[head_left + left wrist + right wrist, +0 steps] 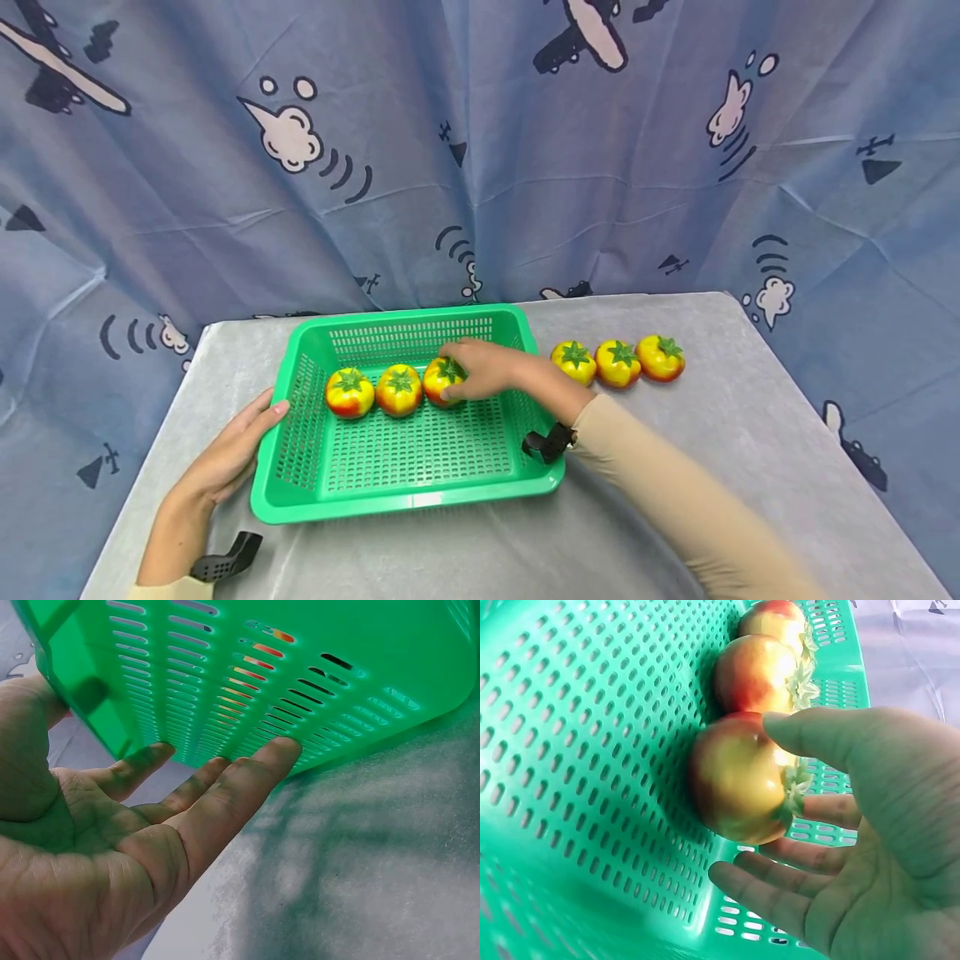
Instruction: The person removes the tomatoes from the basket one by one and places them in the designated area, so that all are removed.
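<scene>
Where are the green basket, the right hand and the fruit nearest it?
Green basket (412,502), head view: near rim.
Right hand (486,368), head view: back of the hand.
Nearest fruit (741,780), right wrist view: its yellow side.

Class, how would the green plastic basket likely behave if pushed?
The green plastic basket would probably keep its shape, given its straight walls and broad rim. Its many slots suggest it is light and may slide easily. Tipping seems unlikely, since it stands wide and low, though the round tomato-like fruits inside might roll.

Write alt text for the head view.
Right hand at the rightmost of three red-and-yellow tomatoes in a green basket; left hand touching its left rim. Three more tomatoes lie to the right on a grey table.
</scene>
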The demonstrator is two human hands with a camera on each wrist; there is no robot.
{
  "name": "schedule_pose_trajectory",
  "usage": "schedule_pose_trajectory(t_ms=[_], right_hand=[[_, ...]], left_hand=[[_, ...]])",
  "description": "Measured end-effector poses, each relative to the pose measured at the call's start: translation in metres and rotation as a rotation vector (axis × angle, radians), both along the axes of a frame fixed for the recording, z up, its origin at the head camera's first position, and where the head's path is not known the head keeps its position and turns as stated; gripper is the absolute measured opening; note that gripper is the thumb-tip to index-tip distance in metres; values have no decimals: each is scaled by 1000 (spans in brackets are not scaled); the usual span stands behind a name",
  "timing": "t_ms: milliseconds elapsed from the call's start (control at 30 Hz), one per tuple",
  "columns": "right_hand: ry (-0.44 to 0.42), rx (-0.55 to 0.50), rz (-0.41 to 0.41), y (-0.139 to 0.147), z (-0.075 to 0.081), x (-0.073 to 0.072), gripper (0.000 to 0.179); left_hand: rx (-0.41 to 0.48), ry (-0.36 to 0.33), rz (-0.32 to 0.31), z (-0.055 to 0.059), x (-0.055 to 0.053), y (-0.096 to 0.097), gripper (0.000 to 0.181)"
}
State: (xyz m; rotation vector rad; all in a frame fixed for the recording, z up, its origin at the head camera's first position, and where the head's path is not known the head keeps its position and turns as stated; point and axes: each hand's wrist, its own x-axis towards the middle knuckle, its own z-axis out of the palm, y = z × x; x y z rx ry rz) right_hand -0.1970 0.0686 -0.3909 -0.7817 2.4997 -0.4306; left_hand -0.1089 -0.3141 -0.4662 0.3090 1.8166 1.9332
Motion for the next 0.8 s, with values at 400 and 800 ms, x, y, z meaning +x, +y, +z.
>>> schedule_pose_trajectory(t_ms=[400,800], right_hand=[[13,-26,-5,-3,-9,-3,69],[39,-70,-31,2,1,1,74]], left_hand=[[9,3,-8,0,-1,2,71],[11,-1,-9,0,0,-1,70]])
